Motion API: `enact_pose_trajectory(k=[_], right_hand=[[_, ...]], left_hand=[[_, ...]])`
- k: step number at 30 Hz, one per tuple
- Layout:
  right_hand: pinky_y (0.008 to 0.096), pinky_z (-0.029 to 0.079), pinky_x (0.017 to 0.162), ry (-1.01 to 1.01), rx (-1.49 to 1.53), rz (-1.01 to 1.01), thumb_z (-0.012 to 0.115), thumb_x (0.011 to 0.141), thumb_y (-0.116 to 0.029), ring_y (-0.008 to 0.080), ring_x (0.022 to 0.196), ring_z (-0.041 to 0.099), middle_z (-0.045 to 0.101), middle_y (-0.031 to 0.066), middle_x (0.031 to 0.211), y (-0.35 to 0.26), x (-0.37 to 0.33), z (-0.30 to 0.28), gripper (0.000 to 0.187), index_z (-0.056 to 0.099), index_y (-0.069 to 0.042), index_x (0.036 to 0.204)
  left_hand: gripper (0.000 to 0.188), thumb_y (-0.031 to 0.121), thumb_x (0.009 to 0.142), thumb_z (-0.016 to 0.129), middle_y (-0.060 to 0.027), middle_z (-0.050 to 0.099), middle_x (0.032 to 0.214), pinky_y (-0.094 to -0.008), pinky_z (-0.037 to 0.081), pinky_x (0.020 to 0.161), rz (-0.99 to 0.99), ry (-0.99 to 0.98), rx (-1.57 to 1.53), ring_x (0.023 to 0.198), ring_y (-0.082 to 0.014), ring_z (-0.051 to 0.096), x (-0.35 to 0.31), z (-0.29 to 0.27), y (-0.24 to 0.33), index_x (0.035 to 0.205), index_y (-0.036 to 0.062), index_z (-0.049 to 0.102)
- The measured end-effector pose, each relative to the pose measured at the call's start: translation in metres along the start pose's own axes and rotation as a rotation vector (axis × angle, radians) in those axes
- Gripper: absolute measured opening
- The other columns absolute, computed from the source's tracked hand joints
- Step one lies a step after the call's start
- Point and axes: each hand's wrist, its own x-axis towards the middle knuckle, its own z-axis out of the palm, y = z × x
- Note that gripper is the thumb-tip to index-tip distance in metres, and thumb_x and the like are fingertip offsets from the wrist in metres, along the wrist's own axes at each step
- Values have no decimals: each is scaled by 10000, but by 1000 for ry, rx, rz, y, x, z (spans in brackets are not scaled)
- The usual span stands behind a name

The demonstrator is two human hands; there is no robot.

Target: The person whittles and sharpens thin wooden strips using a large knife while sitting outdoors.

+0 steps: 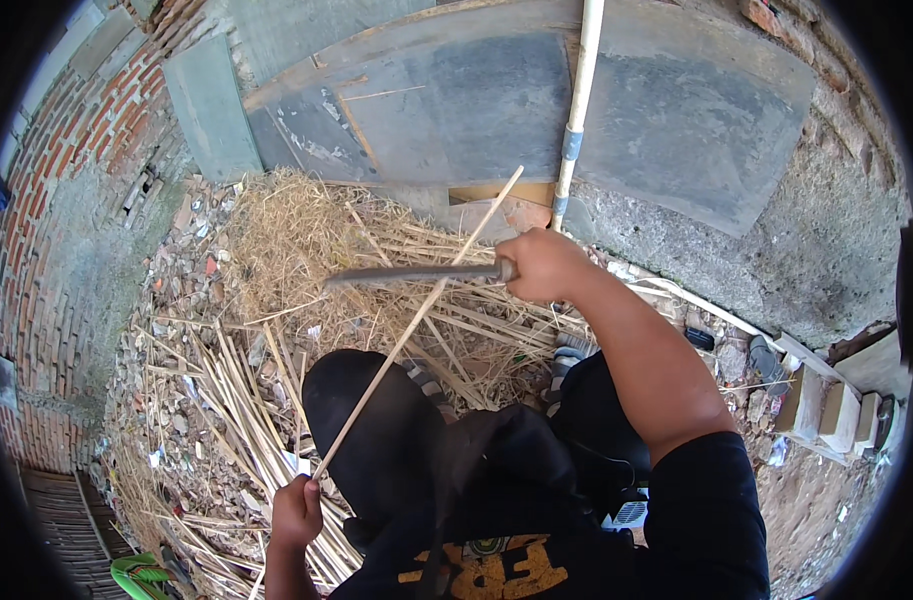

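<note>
My left hand (296, 511) is closed around the lower end of a long, thin bamboo strip (384, 372). The strip slants up and to the right, over my left knee, its far tip rising past the blade. In my right hand (544, 265) is the handle of a machete (411, 273), fingers wrapped round it. Its dark blade points left, roughly level, and crosses the strip in the upper part; I cannot tell whether they touch. Pale shavings (291, 225) are heaped on the ground beyond the blade. Many loose bamboo strips (246, 420) lie to the left of my legs.
Grey panels (456, 110) lean against the far wall, with a white pipe (578, 110) standing before them. A brick wall (51, 250) runs along the left. Rubble covers the ground. Blocks (821, 410) and a dark sandal (766, 362) are at right; something green (141, 575) sits at lower left.
</note>
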Motion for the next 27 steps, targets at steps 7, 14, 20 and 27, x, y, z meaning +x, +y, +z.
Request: enact_pose_trajectory(k=[7, 14, 20, 27], right_hand=[[468, 551, 875, 177, 76, 132, 662, 766, -209, 400, 945, 685, 722, 204, 978, 31, 7, 2, 305, 704, -34, 1013], [454, 557, 853, 92, -25, 144, 658, 780, -196, 374, 939, 693, 723, 196, 967, 36, -1, -2, 308, 709, -76, 1059], [457, 563, 854, 192, 108, 276, 651, 778, -197, 374, 948, 693, 721, 197, 965, 47, 5, -6, 314, 707, -76, 1062], [456, 566, 848, 25, -190, 17, 657, 756, -178, 360, 949, 695, 729, 166, 966, 7, 1, -3, 275, 719, -87, 1008]], left_hand=[[417, 268, 1063, 439, -214, 514, 567, -465, 398, 504, -1, -55, -54, 533, -453, 532, 8, -6, 7, 748, 4, 509], [410, 272, 1055, 462, -221, 531, 571, -477, 415, 508, 58, 8, 40, 544, -460, 554, 14, 2, 4, 746, 13, 536], [399, 265, 1049, 481, -222, 534, 575, -481, 418, 515, 42, 15, 42, 556, -467, 554, 5, -4, 2, 742, 14, 530], [356, 249, 1035, 498, -222, 549, 583, -518, 425, 522, 58, 49, 140, 587, -478, 573, 9, -6, 6, 753, 33, 519]])
